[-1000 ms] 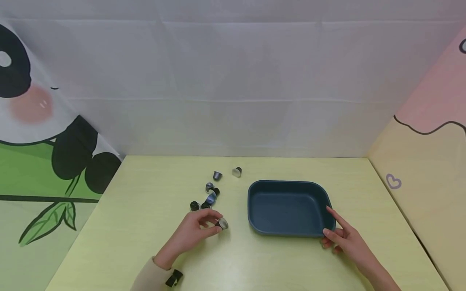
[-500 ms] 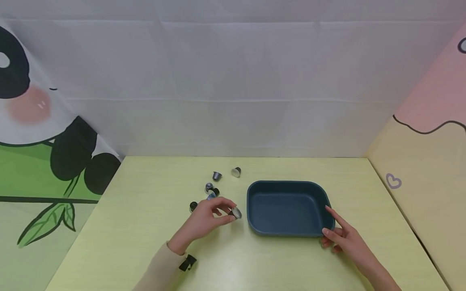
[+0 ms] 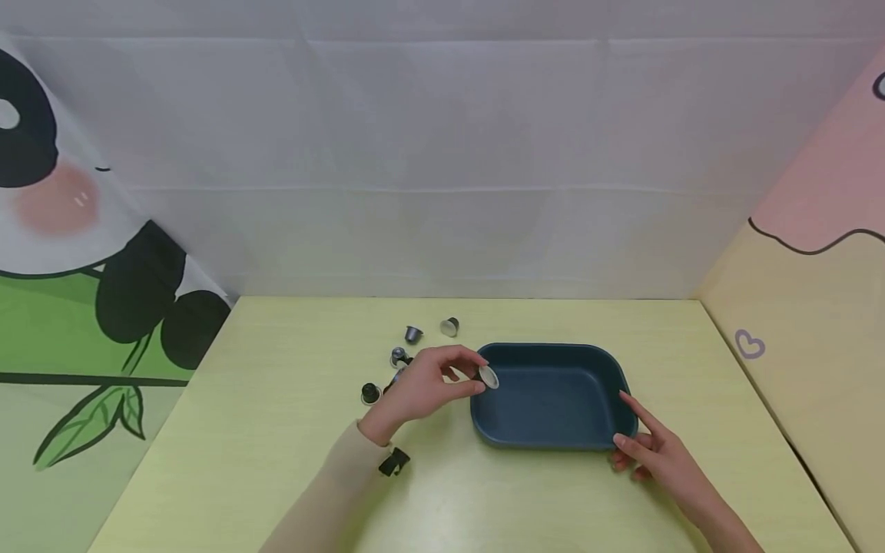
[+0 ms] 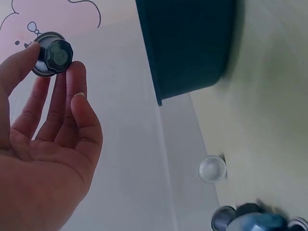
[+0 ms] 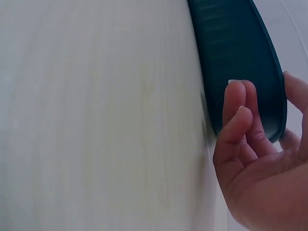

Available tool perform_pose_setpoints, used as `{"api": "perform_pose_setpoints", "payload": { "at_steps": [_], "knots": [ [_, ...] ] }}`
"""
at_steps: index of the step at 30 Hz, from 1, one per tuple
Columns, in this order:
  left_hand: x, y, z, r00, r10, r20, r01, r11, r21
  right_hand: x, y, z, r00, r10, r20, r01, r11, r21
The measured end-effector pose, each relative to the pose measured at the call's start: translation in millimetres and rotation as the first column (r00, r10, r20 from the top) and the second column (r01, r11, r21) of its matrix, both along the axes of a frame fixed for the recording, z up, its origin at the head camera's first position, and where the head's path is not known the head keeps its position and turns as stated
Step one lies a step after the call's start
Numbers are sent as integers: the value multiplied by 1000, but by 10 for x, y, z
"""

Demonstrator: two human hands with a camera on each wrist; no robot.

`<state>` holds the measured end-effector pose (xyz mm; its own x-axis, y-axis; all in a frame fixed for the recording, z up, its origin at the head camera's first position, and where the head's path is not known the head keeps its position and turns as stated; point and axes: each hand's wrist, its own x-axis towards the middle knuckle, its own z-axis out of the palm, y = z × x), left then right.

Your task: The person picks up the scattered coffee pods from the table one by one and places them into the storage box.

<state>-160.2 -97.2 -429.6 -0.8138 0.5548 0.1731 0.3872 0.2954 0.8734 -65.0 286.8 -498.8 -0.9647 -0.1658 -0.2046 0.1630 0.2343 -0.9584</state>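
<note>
My left hand (image 3: 432,382) pinches a coffee capsule (image 3: 489,377) between thumb and fingertips, over the left rim of a dark blue rectangular tray (image 3: 553,399). In the left wrist view the dark, ridged end of this capsule (image 4: 59,56) faces the camera, and its flange shows around it. My right hand (image 3: 657,459) grips the tray's near right corner; its thumb lies at the rim and the other fingers bend against the outer wall (image 5: 240,53) in the right wrist view. No capsule shows inside the tray.
Left of the tray, several more capsules lie on the pale yellow table (image 3: 276,430), some hidden by my left hand. Among them are a black one (image 3: 370,393), a grey one (image 3: 413,334) and one with its pale lid outward (image 3: 450,327). A white backdrop (image 3: 442,230) closes the far side.
My left hand has carried the coffee capsule right and away from me, from beside the other capsules to above the tray's left rim. My right hand and the tray have stayed put.
</note>
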Motion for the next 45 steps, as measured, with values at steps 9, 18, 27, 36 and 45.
{"api": "perform_pose_setpoints", "payload": {
  "at_steps": [9, 18, 27, 36, 45],
  "knots": [
    [-203, 366, 157, 995, -100, -9, 100, 995, 21, 7, -2, 16, 1000, -1, 1, 1, 1000, -1],
    [-364, 853, 197, 985, -173, -27, 173, 985, 1, 9, -1, 7, 1000, -1, 3, 1, 1000, -7],
    [-469, 1321, 227, 981, -195, -17, 194, 979, -64, 0, -14, 6, 999, -16, 30, 15, 1000, 11],
    [-599, 1669, 87, 977, -212, -10, 210, 972, -106, -1, -12, -4, 999, -21, 35, 21, 1000, 10],
    [-664, 1809, -142, 975, -215, 53, 221, 966, -138, -5, -12, -23, 999, -27, 25, 27, 1000, 6]
  ]
}}
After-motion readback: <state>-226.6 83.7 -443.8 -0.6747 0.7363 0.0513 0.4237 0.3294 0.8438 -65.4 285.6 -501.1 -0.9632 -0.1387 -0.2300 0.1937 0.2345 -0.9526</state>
